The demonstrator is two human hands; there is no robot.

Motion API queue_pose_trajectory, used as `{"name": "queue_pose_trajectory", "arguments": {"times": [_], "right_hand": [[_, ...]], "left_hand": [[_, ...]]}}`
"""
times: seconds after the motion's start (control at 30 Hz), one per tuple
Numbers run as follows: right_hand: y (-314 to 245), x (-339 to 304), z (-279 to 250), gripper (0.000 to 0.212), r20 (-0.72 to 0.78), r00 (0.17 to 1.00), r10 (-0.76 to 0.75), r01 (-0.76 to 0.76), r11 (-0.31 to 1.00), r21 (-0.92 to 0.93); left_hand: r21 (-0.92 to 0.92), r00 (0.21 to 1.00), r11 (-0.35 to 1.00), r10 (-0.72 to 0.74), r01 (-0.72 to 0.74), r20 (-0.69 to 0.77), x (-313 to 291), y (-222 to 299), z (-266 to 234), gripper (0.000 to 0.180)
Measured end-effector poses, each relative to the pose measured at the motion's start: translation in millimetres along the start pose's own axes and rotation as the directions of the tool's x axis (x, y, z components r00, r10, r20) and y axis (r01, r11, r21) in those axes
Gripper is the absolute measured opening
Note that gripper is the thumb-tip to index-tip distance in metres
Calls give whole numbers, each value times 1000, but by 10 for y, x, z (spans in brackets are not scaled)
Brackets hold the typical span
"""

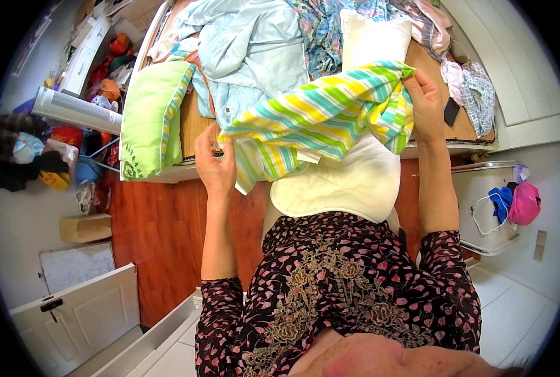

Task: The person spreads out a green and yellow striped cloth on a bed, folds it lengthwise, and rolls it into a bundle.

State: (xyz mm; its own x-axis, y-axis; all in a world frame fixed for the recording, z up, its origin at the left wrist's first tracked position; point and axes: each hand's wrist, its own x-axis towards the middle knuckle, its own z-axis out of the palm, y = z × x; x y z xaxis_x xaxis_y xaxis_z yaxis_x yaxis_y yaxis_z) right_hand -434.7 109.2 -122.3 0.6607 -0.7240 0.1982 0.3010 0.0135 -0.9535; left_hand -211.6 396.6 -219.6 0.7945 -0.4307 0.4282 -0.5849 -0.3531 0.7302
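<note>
A pillowcase (pixel 318 119) striped in green, yellow, teal and white is stretched between my hands, its lower folds hanging over my lap. My left hand (pixel 214 164) pinches its left corner. At the raised right end, my right hand (pixel 423 103) grips the top edge between thumb and fingers. A small white label (pixel 308 157) shows on the cloth's lower side. Beneath it a cream quilted pad (pixel 336 191) with rounded corners lies on my lap. To the left, a light green pillow (pixel 151 119) with a matching striped side rests on the bed's edge.
On the bed ahead lie a pale blue quilt (pixel 248 50), a floral blue cloth (pixel 321 38), a white pillow (pixel 374 41) and a black phone (pixel 451 112). A white bin-like stand (pixel 484 207) holds a pink bag (pixel 524 204) at right. Clutter fills the left side.
</note>
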Motion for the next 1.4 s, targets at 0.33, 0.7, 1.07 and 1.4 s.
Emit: {"name": "queue_pose_trajectory", "arguments": {"times": [0.33,0.7,1.07,1.4], "right_hand": [[46,40,-35,21,62,971,231,-239,914,327],[-475,-574,173,24,115,959,260,-277,945,173],[-293,-753,9,20,310,800,514,-424,850,-313],[369,-708,-167,30,367,848,382,98,568,-817]], "left_hand": [[-170,856,918,396,-359,332,-807,474,616,65],[-516,557,218,-228,829,799,-639,664,773,85],[-513,487,-52,-246,857,838,-844,458,859,46],[-798,932,530,-348,288,105,-24,313,-274,20]]}}
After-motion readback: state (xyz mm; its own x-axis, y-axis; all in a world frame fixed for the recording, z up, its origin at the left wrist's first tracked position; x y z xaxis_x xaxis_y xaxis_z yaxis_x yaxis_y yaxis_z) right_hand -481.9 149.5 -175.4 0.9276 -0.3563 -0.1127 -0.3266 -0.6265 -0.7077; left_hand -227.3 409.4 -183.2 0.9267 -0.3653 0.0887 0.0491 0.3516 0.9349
